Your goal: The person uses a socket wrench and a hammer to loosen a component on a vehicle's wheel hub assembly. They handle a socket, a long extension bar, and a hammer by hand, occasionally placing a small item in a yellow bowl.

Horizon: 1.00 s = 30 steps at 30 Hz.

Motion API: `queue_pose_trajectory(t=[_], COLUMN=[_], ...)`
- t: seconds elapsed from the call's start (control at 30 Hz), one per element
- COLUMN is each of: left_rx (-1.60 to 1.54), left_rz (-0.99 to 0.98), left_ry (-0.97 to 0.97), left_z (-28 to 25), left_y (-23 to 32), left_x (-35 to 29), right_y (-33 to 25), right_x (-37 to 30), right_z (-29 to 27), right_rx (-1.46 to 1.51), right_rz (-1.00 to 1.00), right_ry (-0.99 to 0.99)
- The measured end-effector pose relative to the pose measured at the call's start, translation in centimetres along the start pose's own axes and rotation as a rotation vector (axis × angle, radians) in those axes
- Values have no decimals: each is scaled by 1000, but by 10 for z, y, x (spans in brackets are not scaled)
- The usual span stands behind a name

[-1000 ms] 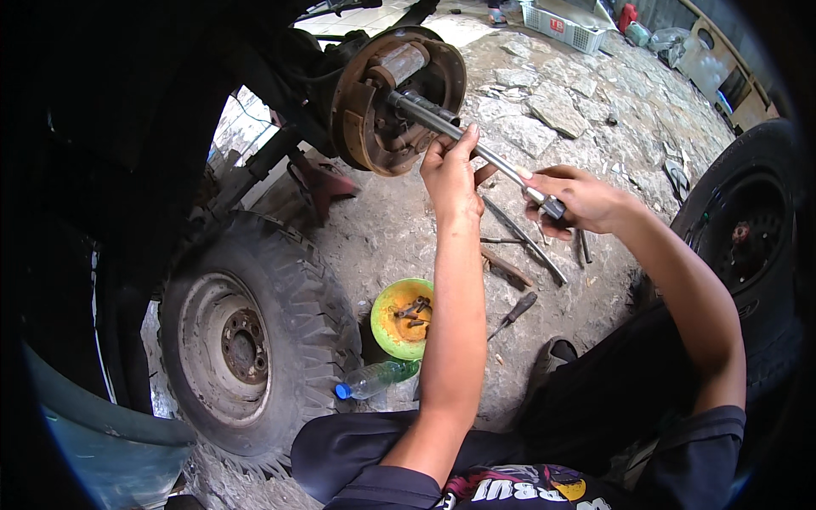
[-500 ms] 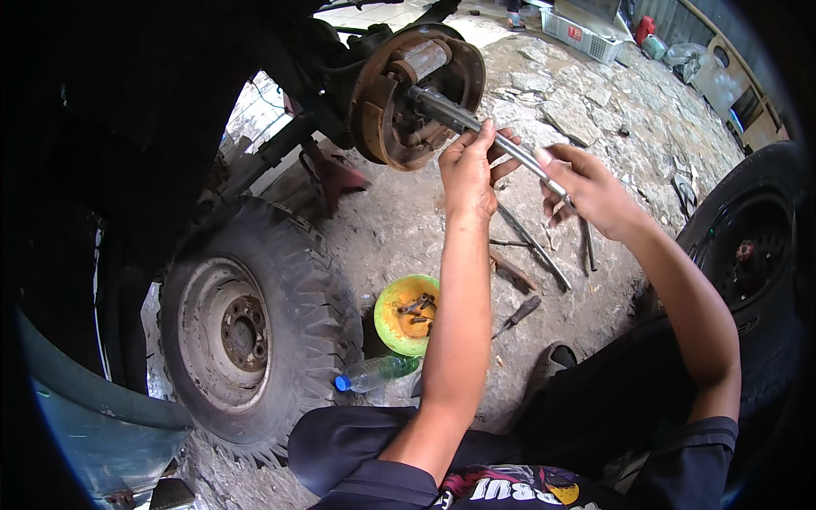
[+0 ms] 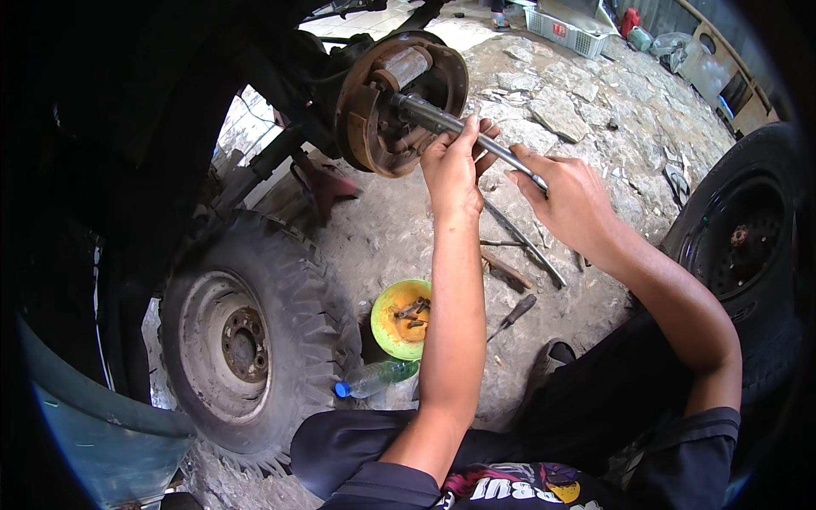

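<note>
A long steel shaft (image 3: 500,150) sticks out of the middle of a rusty drum-brake assembly (image 3: 360,129), its thicker end at the hub. My left hand (image 3: 453,172) supports it from below, thumb and fingers on either side of the metal. Around the shaft's outer end my right hand (image 3: 571,202) is closed, palm down. Inside the brake assembly a rusty cylinder-shaped part (image 3: 403,68) shows at the top. How the shaft's inner end sits in the hub is too small to make out.
A knobbly tyre on a rusty rim (image 3: 246,344) stands left, another wheel (image 3: 738,238) right. A yellow-green bowl (image 3: 393,338) holds small metal parts beside a plastic bottle (image 3: 371,380). A screwdriver (image 3: 514,313) and metal bar (image 3: 531,244) lie on stony ground; a red stand (image 3: 326,187) is behind.
My right hand has closed over the shaft's outer end from a looser, partly spread hold. The view has shifted slightly; my left hand keeps its place on the shaft.
</note>
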State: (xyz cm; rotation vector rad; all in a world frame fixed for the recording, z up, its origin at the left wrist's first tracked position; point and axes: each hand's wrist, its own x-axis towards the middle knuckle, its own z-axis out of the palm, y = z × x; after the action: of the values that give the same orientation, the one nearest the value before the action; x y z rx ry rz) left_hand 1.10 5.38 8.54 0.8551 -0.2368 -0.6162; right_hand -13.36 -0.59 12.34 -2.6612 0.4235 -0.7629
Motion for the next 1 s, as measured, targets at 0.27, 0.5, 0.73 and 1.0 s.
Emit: queue_pose_trajectory(t=[0.27,0.5,0.73,1.0], left_rx=[-141,-124,-323,-485], left_rz=[-45,-90,-88,-153], left_ry=[-44,-110,44,-121], left_z=[-11,-13,3,-9], left_y=[-10,-7,-5,-10], left_x=[2,4,1,13], right_y=[26,28,-8,22], right_x=[2,4,-6,12], right_z=[-2,4,4,-15], right_rx=[1143,784,-97,1260], right_rz=[823,562,29,759], right_ry=[-533,-527,-75,-616])
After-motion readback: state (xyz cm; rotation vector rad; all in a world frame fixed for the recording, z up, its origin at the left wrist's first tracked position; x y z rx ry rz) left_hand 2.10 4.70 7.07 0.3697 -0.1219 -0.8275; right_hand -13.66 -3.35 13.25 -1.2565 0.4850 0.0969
